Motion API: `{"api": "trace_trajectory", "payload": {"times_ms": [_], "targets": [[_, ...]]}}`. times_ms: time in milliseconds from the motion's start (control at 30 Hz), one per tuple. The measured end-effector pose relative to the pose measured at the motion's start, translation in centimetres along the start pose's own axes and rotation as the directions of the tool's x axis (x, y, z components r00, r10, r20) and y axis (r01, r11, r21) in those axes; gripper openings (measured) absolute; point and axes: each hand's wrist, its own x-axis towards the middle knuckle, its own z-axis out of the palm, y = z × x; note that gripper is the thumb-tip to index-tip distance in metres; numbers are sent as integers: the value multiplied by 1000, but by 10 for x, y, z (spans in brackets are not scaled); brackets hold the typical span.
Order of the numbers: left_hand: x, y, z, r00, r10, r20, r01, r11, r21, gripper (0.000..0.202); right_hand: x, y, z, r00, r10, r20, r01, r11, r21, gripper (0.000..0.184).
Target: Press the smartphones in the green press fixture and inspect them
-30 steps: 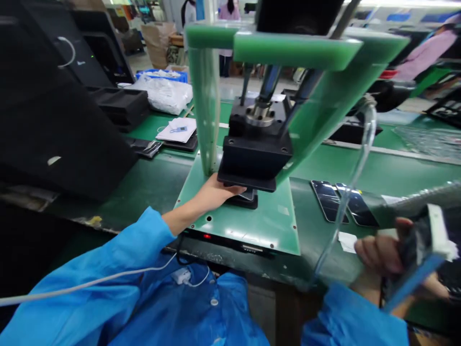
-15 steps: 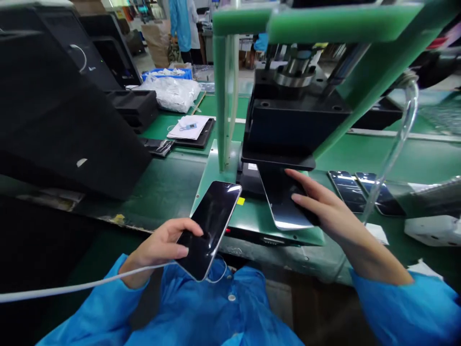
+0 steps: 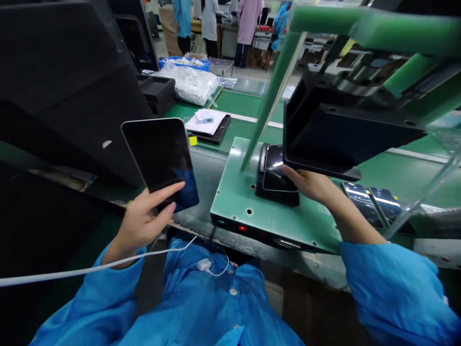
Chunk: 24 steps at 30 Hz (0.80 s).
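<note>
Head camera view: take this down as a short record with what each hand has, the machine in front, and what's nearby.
Left hand: holds a black-screened smartphone, tilted up off the bench
Right hand: fingers touch a second smartphone lying in a black nest
Machine: raised black press head above a green fixture plate, red indicator lit
Nearby: two more smartphones on a green bench mat
Background: a co-worker in a pink coat, a blue crate
</note>
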Motion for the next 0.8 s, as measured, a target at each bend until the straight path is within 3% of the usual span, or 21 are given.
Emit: {"api": "trace_trajectory", "payload": {"times_ms": [100, 200, 300, 367, 433, 500, 600, 667, 800], "targets": [[14, 1, 26, 953, 288, 95, -304, 904, 301, 57, 8, -19, 0, 999, -42, 35, 52, 909, -414, 42], [21, 2, 51, 877, 386, 285, -478, 756, 446, 83, 1, -34, 0, 993, 83, 86, -15, 800, -600, 40], [22, 2, 68, 838, 337, 429, -526, 706, 474, 88, -33, -31, -6, 990, 57, 127, 21, 840, -542, 47], [22, 2, 76, 816, 309, 488, -546, 686, 480, 86, -67, -19, -13, 980, -95, 174, 165, 879, -448, 60], [22, 0, 83, 803, 305, 511, -560, 680, 474, 86, -103, -3, -19, 941, -229, 248, 308, 883, -355, 77], [24, -3, 89, 803, 317, 505, -562, 685, 464, 86, -133, 11, -20, 914, -302, 271, 383, 864, -327, 78], [23, -8, 94, 824, 324, 466, -539, 701, 466, 89, -160, 20, -16, 931, -302, 203, 359, 858, -368, 60], [17, -13, 92, 845, 326, 423, -513, 718, 471, 97, -167, 18, -15, 941, -300, 156, 337, 866, -370, 59], [-2, -23, 84, 951, 251, 180, -305, 855, 419, 120, -164, -2, -22, 937, -350, 9, 342, 910, -235, 62]]}}
